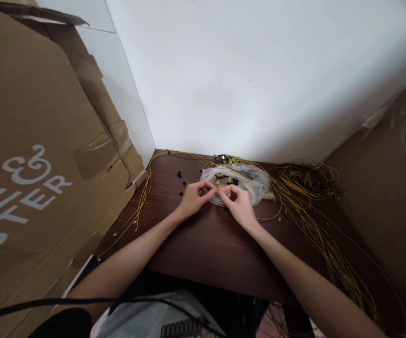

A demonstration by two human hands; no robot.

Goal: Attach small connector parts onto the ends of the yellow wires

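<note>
My left hand and my right hand meet fingertip to fingertip over the front of a clear plastic bag. Both are pinched closed. What lies between the fingertips is too small to make out. A yellow wire curves out from beside my right wrist toward the wire bundle at the right. Inside or on top of the bag, just beyond my fingers, are small black and yellow parts. A few loose black pieces lie on the table to the left of my left hand.
A bundle of yellow wires runs down the right side of the dark wooden table, with a coil behind it. More wires hang at the left. Cardboard stands left, another brown panel right, a white wall behind.
</note>
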